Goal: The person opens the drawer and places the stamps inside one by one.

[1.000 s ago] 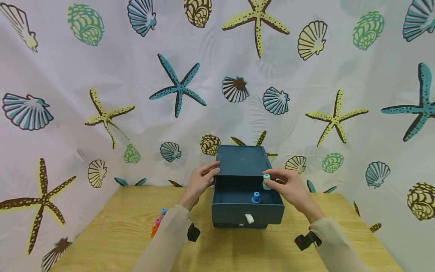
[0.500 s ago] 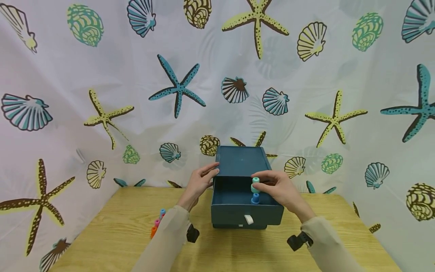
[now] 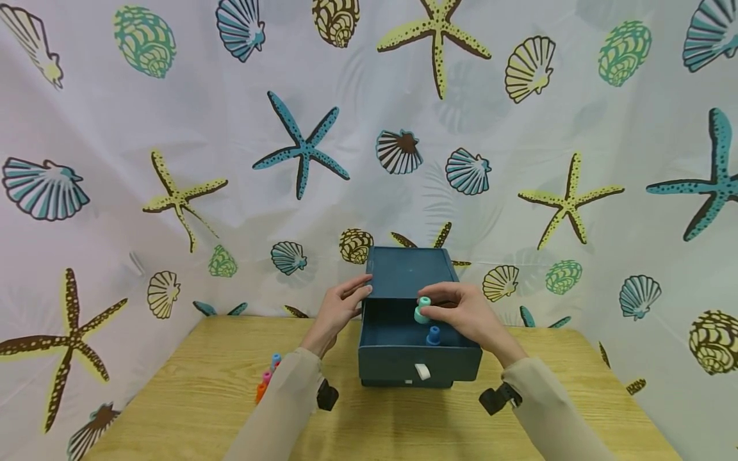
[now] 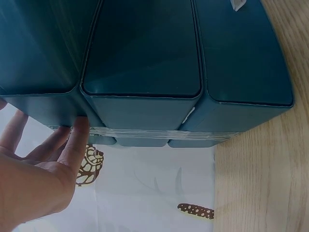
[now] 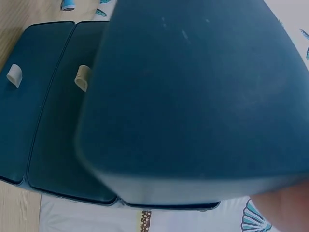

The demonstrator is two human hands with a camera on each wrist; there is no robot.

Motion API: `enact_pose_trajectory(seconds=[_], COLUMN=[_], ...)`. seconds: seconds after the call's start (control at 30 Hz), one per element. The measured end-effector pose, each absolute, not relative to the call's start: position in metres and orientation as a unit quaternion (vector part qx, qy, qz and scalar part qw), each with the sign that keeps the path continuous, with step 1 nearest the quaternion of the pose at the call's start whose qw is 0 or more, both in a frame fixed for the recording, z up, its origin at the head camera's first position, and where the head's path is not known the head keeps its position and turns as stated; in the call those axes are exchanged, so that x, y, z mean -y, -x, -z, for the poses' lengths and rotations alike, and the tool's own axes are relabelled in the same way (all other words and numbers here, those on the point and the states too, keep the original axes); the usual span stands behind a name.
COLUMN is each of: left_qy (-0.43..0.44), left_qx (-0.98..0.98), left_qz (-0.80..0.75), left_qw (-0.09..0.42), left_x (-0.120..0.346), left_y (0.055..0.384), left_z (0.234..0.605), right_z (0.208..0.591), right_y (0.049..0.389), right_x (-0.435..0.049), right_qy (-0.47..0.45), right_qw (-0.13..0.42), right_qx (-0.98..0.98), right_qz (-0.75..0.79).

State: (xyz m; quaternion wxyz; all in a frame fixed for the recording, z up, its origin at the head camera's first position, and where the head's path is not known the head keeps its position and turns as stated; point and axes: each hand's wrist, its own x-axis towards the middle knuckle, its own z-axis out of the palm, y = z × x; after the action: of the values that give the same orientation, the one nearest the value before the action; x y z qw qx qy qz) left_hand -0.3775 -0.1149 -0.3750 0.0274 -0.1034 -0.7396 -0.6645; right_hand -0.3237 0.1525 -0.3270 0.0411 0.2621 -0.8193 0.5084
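Observation:
A dark blue chest of drawers (image 3: pixel 410 272) stands on the table with its top drawer (image 3: pixel 398 362) pulled out. Over the drawer's opening, my right hand (image 3: pixel 468 314) pinches a mint-green stepped peg (image 3: pixel 422 314) between thumb and fingers. A blue stepped peg (image 3: pixel 434 336) stands upright inside the drawer near its front wall. At the chest's left side is my left hand (image 3: pixel 340 308). In the left wrist view its outstretched fingertips touch the side wall. The drawer's front (image 5: pixel 193 96) fills most of the right wrist view and hides the held peg there.
Several more pegs, among them a pink one (image 3: pixel 267 377) and an orange one (image 3: pixel 261 392), stand on the wooden table (image 3: pixel 190 384) at the left, partly covered by my left sleeve. A white curtain (image 3: pixel 357 205) with shells and starfish hangs behind the chest.
My right hand has carried the mint-green peg leftward from the drawer's right side, past the blue peg, toward the middle. My left hand keeps its place.

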Motion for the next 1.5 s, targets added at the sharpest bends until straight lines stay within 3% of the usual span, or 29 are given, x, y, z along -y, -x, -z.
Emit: enact_pose_trajectory(seconds=[1.5], left_qy=[0.096], left_qx=[0.743], left_qz=[0.662], left_qw=[0.031], left_x=[0.114], left_y=[0.378], left_z=[0.375], right_z=[0.328], right_y=[0.343], right_x=[-0.131], right_qy=[-0.281], right_qw=[0.002], right_qx=[0.849], right_qz=[-0.448])
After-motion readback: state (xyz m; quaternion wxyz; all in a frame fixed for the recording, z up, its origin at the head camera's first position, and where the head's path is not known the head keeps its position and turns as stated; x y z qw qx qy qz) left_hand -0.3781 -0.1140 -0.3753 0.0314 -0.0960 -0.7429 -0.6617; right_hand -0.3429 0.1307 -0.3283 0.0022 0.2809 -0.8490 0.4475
